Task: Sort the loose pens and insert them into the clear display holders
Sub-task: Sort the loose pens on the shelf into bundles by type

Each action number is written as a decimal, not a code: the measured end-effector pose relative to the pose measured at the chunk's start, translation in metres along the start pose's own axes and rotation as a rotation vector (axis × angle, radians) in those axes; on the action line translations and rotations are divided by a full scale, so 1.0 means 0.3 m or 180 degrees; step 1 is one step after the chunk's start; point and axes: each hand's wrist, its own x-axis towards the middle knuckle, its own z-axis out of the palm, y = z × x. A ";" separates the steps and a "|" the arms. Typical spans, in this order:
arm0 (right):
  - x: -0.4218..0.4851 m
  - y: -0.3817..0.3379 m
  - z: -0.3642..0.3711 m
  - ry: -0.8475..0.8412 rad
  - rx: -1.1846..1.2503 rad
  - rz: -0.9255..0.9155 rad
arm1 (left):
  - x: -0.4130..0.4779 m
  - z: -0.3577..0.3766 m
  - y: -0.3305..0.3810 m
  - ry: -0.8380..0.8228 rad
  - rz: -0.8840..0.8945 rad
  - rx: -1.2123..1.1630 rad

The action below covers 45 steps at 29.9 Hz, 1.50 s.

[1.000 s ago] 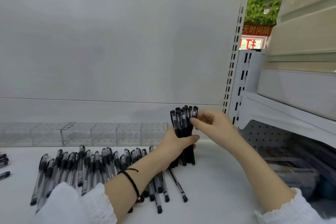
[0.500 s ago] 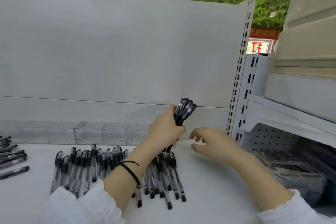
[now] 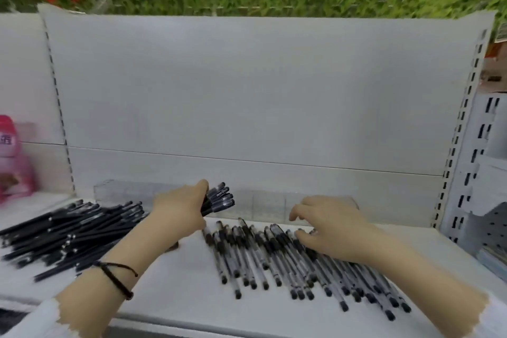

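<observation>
Black capped pens, gripped in my left hand at frame centre, slant up-right; clear acrylic display holders lie just behind, nearest that hand; right hand hovers slack, empty, over clear-barrelled pens.

Item count, shelf surface

Two hands are recorded: left hand, right hand. Four caps are counted in one bundle. About twenty clear-barrelled pens are laid in one row. One heap of black pens is too blurred for counting. One row of clear holders, one pink pack and one wrist cord are noted.
</observation>
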 end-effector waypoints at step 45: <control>0.272 -0.452 0.171 -0.0293 0.0261 0.0335 | -0.111 0.156 -0.335 0.0900 0.1646 -0.0300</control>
